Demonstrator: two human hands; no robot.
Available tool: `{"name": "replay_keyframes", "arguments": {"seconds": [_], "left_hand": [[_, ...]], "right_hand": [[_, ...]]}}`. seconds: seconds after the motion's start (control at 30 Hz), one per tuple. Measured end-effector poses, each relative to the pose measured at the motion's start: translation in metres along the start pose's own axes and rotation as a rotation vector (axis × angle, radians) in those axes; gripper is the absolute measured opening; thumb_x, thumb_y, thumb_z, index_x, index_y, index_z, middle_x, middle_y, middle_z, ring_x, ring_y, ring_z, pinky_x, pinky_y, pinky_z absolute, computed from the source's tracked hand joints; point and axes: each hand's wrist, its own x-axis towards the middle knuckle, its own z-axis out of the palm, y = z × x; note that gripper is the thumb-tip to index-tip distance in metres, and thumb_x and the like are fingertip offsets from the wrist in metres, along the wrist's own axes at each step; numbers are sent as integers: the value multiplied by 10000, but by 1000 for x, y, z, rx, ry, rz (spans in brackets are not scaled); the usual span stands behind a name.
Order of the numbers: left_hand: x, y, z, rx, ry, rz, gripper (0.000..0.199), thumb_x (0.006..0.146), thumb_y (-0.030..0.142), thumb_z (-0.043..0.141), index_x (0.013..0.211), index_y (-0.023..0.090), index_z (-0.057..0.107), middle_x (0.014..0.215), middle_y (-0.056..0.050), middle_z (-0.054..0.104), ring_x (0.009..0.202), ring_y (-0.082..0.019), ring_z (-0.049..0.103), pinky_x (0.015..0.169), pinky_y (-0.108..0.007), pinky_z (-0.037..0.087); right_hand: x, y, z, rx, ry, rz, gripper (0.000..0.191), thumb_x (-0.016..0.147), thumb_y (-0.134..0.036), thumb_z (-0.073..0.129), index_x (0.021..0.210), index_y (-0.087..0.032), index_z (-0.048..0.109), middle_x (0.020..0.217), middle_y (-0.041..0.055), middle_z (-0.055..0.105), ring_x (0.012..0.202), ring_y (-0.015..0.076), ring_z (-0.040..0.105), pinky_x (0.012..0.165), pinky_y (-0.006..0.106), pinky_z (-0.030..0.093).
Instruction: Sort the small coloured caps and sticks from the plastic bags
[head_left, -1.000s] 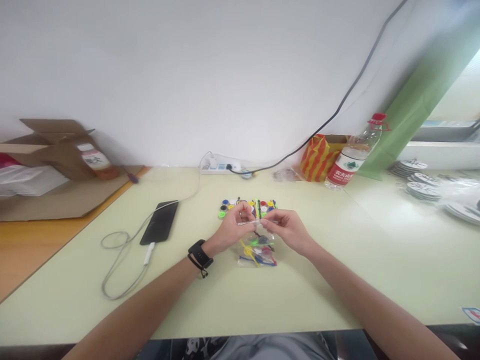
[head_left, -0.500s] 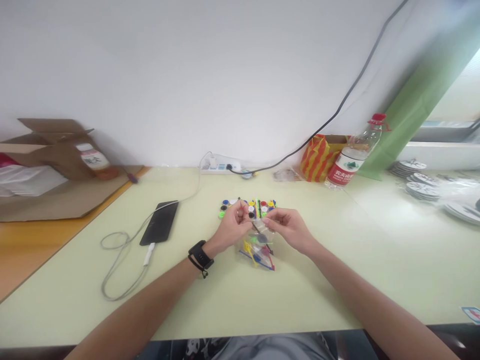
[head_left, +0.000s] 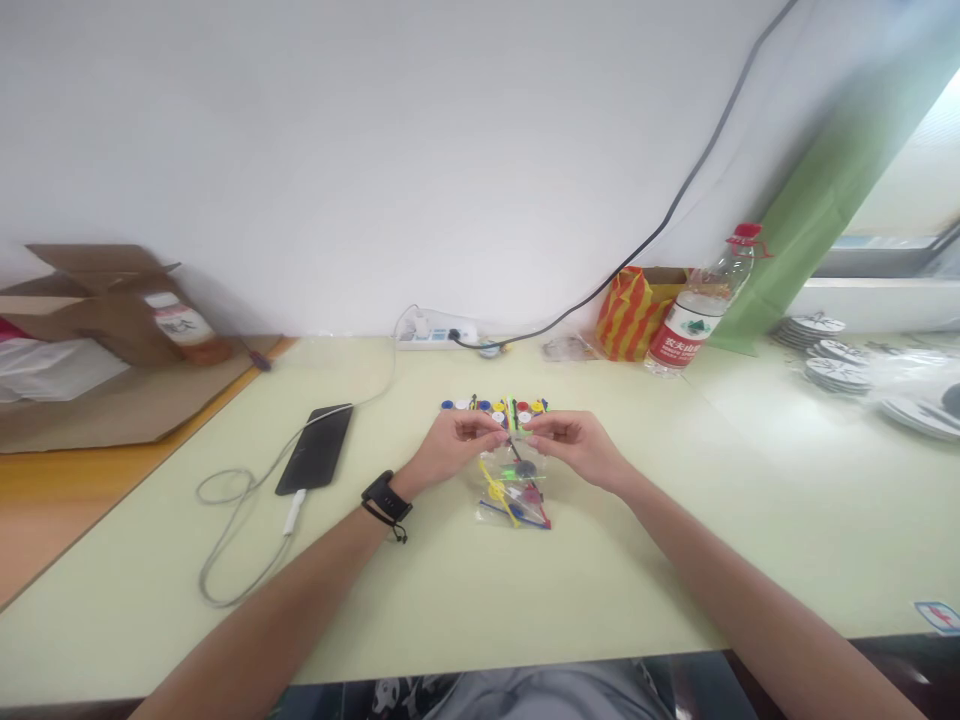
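A clear plastic bag [head_left: 491,512] hangs between my two hands, its top edge pinched on both sides. Inside it show small plastic pieces: a yellow stick with a disc, a blue stick, a red one, and a dark disc. My left hand [head_left: 459,447], with a black watch on the wrist, grips the bag's left top corner between thumb and fingers. Thumb and fingers of my right hand [head_left: 574,447] are closed on the right top corner. Just behind the hands lie several coloured discs and sticks [head_left: 499,407] in rows, partly hidden by my fingers.
Left on the table lies a black phone [head_left: 315,450] with a white charging cable [head_left: 240,545]. A power strip [head_left: 435,334] sits by the wall. Farther right stand a striped bag [head_left: 626,315], a water bottle [head_left: 684,330] and stacked discs [head_left: 836,372]. A cardboard box [head_left: 97,290] is at far left.
My left hand's fingers have straightened and lowered at the bag's top edge. The bag now hangs flatter and its pieces show more plainly. The camera view has shifted slightly.
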Motion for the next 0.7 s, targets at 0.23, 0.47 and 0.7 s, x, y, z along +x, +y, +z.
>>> {"name": "replay_keyframes", "arguments": {"seconds": [0.23, 0.47, 0.7], "left_hand": [[-1, 3, -5, -17, 8, 32, 214, 806, 332, 836, 903, 146, 796, 908, -90, 779, 840, -184, 717, 781, -268, 572], [-4, 10, 5, -62, 26, 6, 234, 773, 347, 864, 840, 134, 795, 841, -85, 771, 784, -185, 714, 742, -269, 582], [-4, 15, 10, 3, 24, 15, 329, 782, 377, 853, 1002, 144, 775, 975, -99, 765, 882, -198, 706, 819, -294, 580]], "right_hand": [[2, 6, -6, 30, -12, -85, 206, 829, -392, 787, 964, -246, 839, 924, 67, 757, 822, 196, 664, 723, 330, 520], [-2, -6, -8, -63, -52, -181, 172, 861, -385, 764, 940, -252, 840, 978, 90, 733, 901, 219, 665, 765, 343, 532], [-3, -16, -3, -151, -150, -62, 326, 895, -501, 705, 933, -192, 801, 859, 62, 760, 795, 204, 668, 737, 323, 529]]}}
